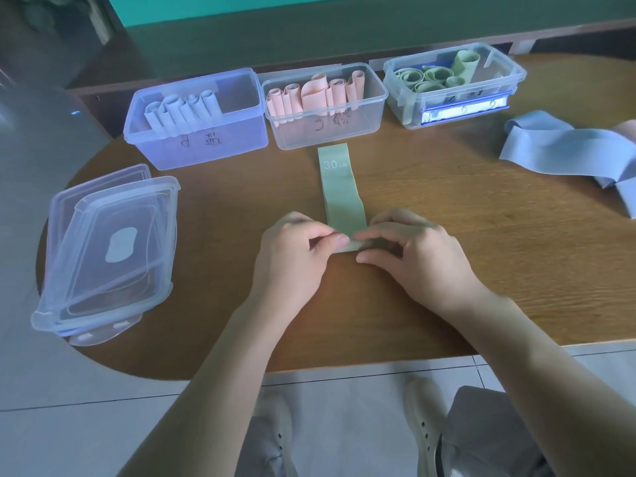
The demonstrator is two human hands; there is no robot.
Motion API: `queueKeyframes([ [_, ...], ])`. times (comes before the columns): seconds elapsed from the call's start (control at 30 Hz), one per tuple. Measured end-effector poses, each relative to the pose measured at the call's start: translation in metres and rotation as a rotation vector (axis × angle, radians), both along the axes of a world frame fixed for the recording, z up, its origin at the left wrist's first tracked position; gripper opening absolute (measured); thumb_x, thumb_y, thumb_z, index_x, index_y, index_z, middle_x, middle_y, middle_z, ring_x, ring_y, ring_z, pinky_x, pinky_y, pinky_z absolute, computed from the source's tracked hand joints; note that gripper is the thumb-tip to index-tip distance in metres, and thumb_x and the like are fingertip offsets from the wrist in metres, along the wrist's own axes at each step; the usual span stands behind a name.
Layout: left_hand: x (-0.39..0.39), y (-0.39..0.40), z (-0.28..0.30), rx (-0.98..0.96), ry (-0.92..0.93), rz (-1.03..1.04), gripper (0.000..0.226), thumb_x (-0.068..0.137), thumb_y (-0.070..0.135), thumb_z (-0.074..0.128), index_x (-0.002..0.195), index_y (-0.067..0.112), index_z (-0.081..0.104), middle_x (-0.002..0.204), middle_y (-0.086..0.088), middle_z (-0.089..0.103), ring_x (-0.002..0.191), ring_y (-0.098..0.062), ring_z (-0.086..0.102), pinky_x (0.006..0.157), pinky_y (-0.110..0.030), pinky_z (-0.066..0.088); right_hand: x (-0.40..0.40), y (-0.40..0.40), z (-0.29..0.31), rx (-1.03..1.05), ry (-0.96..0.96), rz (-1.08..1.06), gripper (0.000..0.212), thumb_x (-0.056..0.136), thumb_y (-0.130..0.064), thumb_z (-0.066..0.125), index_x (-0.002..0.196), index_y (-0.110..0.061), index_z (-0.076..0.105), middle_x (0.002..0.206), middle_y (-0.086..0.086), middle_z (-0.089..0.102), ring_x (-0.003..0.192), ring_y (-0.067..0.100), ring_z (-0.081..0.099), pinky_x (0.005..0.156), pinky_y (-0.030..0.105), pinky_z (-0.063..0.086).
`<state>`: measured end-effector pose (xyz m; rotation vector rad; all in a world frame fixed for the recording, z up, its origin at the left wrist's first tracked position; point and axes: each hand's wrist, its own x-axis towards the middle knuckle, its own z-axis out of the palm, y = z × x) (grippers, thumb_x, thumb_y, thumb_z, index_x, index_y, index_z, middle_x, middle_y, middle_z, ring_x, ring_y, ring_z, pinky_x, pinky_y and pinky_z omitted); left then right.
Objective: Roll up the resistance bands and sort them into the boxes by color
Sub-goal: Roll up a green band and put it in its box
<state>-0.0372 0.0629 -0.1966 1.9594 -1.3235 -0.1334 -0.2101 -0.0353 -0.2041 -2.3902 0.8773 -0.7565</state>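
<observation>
**Green band, first turn of the roll**

Both hands are at the near end of the green band (pixel 341 197), right by the near edge of the table (pixel 481 270). Left hand (pixel 296 259) pinches the left corner of that end between thumb and forefinger; right hand (pixel 413 253) has its fingers curled over the right corner, so both are clamped on the band and not loose. Only a small fold or first turn is started, from what I can see.

From there the band runs flat and straight away from the person, down the middle of the table, with its far end (the "30 LB" print) stopping just short of the pink box (pixel 327 129).

My take on doing this bit well: keep the two corners level so the roll doesn't cone out, make that first turn tight, then walk the fingers forward with even pressure and let the flat part feed in straight. These things look springy, so keep a pinch on the roll all the way.

Along the far edge sit three boxes: blue box (pixel 196 142) on the left, the pink one in the middle, green box (pixel 457 108) on the right, each with rolls already inside. This one should go in the green box.

Unrolled blue bands (pixel 557 146) lie at the right edge. Stacked lids (pixel 106 249) sit at the left edge.
</observation>
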Motion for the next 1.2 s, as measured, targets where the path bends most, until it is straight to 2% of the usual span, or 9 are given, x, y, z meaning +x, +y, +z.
queueKeyframes([
  [0.1, -0.002, -0.003, -0.002, -0.066, -0.022, 0.045, 0.010, 0.086, 0.034, 0.079, 0.089, 0.024, 0.081, 0.086, 0.009, 0.069, 0.077, -0.004, 0.058, 0.068, -0.011, 0.044, 0.005, -0.002, 0.002, 0.004, 0.028, -0.032, 0.017, 0.088, -0.039, 0.075, 0.105, -0.040, 0.076, 0.109, -0.022, 0.063, 0.084, -0.002, 0.051, 0.071, 0.026, 0.043],
  [0.27, -0.005, -0.002, -0.003, -0.127, -0.068, -0.030, 0.004, 0.088, 0.022, 0.077, 0.089, 0.018, 0.078, 0.086, 0.008, 0.071, 0.080, -0.006, 0.061, 0.071, -0.021, 0.050, 0.010, -0.007, 0.007, 0.026, 0.099, -0.031, 0.017, 0.093, -0.043, 0.068, 0.108, -0.041, 0.075, 0.112, -0.022, 0.063, 0.098, 0.009, 0.061, 0.076, 0.030, 0.046],
  [0.33, -0.003, 0.000, -0.001, -0.069, -0.059, -0.062, 0.010, 0.086, 0.027, 0.079, 0.094, 0.021, 0.079, 0.090, 0.009, 0.070, 0.081, -0.003, 0.061, 0.072, -0.016, 0.050, 0.011, -0.009, 0.007, 0.005, 0.102, -0.032, 0.018, 0.094, -0.043, 0.066, 0.109, -0.040, 0.075, 0.113, -0.021, 0.063, 0.101, 0.010, 0.061, 0.075, 0.030, 0.047],
  [0.47, 0.000, -0.001, -0.001, -0.023, -0.040, -0.065, 0.018, 0.082, 0.023, 0.084, 0.100, 0.022, 0.080, 0.093, 0.013, 0.066, 0.082, 0.004, 0.059, 0.071, -0.004, 0.043, 0.014, -0.009, -0.001, -0.086, 0.013, -0.037, 0.015, 0.093, -0.038, 0.070, 0.106, -0.034, 0.077, 0.109, -0.013, 0.062, 0.104, 0.016, 0.059, 0.069, 0.038, 0.055],
  [0.6, 0.001, -0.006, -0.002, -0.023, -0.043, -0.043, 0.017, 0.087, 0.024, 0.079, 0.103, 0.020, 0.080, 0.098, 0.009, 0.067, 0.079, 0.014, 0.053, 0.074, 0.001, 0.038, 0.016, -0.010, -0.007, -0.092, -0.116, 0.008, 0.009, 0.092, -0.026, 0.073, 0.100, -0.026, 0.077, 0.103, -0.010, 0.066, 0.093, 0.018, 0.062, 0.067, 0.043, 0.057],
  [0.8, 0.000, -0.010, -0.004, -0.071, -0.042, 0.032, 0.016, 0.087, 0.026, 0.079, 0.102, 0.021, 0.079, 0.095, 0.010, 0.066, 0.076, 0.000, 0.056, 0.074, 0.000, 0.042, 0.014, -0.015, -0.003, -0.014, -0.061, 0.007, 0.017, 0.088, -0.027, 0.077, 0.105, -0.032, 0.078, 0.110, -0.016, 0.067, 0.099, 0.016, 0.062, 0.078, 0.040, 0.056],
  [0.97, 0.000, -0.009, -0.004, -0.138, -0.081, -0.013, 0.007, 0.087, 0.016, 0.078, 0.094, 0.017, 0.079, 0.090, 0.008, 0.073, 0.087, -0.004, 0.060, 0.074, -0.007, 0.046, 0.020, -0.021, 0.002, -0.035, 0.015, -0.020, 0.017, 0.094, -0.035, 0.069, 0.109, -0.038, 0.076, 0.114, -0.019, 0.066, 0.109, 0.013, 0.058, 0.077, 0.032, 0.050],
  [1.1, 0.002, -0.012, -0.006, -0.075, -0.067, -0.007, 0.023, 0.083, 0.025, 0.083, 0.104, 0.017, 0.078, 0.095, 0.005, 0.071, 0.087, -0.005, 0.058, 0.076, -0.008, 0.044, 0.024, -0.023, -0.004, -0.105, -0.035, -0.042, 0.016, 0.095, -0.030, 0.069, 0.109, -0.031, 0.077, 0.110, -0.010, 0.064, 0.102, 0.018, 0.062, 0.068, 0.038, 0.055],
  [1.2, 0.004, -0.016, -0.006, -0.069, -0.078, -0.005, 0.022, 0.084, 0.025, 0.082, 0.105, 0.017, 0.078, 0.097, 0.004, 0.070, 0.084, -0.005, 0.057, 0.074, -0.006, 0.042, 0.027, -0.024, -0.008, -0.079, -0.138, -0.001, 0.012, 0.094, -0.020, 0.069, 0.103, -0.023, 0.076, 0.105, -0.008, 0.063, 0.091, 0.016, 0.064, 0.069, 0.042, 0.057],
])
